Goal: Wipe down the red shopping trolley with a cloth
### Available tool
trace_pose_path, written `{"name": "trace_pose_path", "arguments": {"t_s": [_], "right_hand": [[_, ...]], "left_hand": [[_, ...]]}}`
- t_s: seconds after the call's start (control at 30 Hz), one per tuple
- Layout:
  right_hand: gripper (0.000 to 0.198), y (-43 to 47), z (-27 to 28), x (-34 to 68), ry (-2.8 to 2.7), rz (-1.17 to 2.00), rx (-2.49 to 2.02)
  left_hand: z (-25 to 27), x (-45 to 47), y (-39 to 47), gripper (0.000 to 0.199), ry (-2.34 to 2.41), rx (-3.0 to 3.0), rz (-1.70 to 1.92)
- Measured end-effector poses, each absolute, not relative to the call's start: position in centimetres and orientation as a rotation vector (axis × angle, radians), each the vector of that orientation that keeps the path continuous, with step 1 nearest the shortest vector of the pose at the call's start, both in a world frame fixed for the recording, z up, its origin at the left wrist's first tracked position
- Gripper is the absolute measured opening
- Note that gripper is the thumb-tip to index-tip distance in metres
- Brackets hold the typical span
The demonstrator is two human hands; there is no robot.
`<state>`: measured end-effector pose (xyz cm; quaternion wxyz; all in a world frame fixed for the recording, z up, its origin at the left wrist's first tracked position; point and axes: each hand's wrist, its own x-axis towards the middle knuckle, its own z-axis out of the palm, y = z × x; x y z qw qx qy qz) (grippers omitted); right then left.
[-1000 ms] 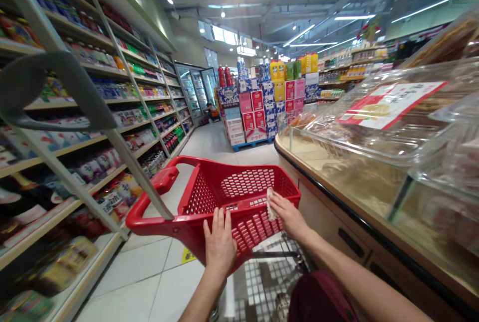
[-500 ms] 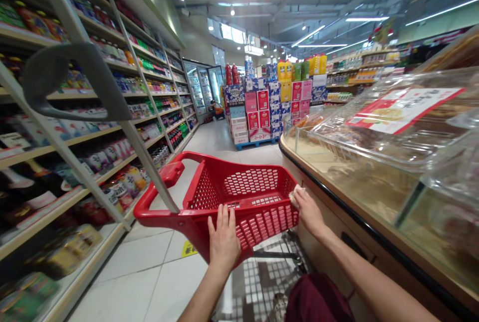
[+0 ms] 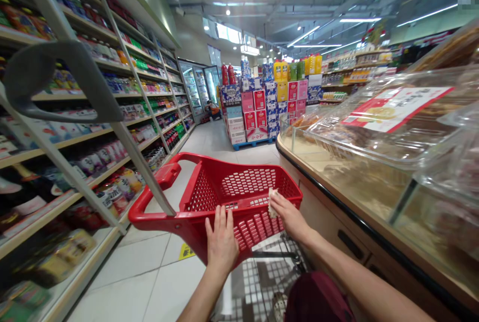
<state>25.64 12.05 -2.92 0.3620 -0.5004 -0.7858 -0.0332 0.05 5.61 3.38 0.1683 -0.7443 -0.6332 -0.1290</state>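
**Supermarket aisle, basket wipe: slip and tip risks**

Supermarket aisle, tiled floor [image 3: 157,282], strip lights overhead. Landmark for all positions: red basket [image 3: 239,197], tilted on a wire trolley frame [image 3: 262,282], mid-aisle.

Obs. 1. Right hand [image 3: 290,217] at the basket's near-right rim, fingers curled shut around a small pale cloth [image 3: 272,197], pressing it on the rim plastic.

Obs. 2. Left hand [image 3: 221,240] flat against the basket's near outer wall, fingers straight and spread, gripping nothing; it only braces.

Obs. 3. Basket handle [image 3: 157,197] juts off the basket's left side, toward the shelving [image 3: 75,127]. A grey pole grip [image 3: 60,82] crosses the view above and left of the basket.

Obs. 4. Glass-fronted counter [image 3: 374,197] runs just right of the basket; clear lidded trays [image 3: 392,127] lie on top. Stacked cartons [image 3: 262,112] stand well beyond the basket, down the aisle.

Judgement, risks:
- Left hand has no grip. A harder push from the cloth could slide or tip the tilted basket off the frame, likely leftward.
- Basket handle sits near the shelving; a swing could knock packets off.
- Cloth is small and held at the fingertips; catching in the mesh holes could pull it free, dropping it inside.
- Right elbow is near the counter edge; a wide stroke could strike it.
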Motion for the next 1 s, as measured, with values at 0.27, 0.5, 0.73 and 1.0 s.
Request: {"name": "trace_pose_path", "arguments": {"t_s": [0.27,0.5,0.73,1.0], "right_hand": [[0.050,12.1,-2.7,26.2,-1.911,-0.119,-1.398],[0.052,12.1,-2.8,25.8,-1.834,-0.105,-1.453],[0.045,11.8,-3.0,25.7,-2.025,-0.093,-1.231],[0.045,11.3,-3.3,24.6,-1.971,-0.170,-1.249]], "left_hand": [[3.2,0.0,5.6,0.062,-1.778,-2.104,-0.366],[3.4,0.0,5.5,0.062,-1.765,-2.143,-0.363],[3.2,0.0,5.5,0.062,-1.767,-2.118,-0.358],[3.0,0.0,5.5,0.062,-1.747,-2.113,-0.367]]}}
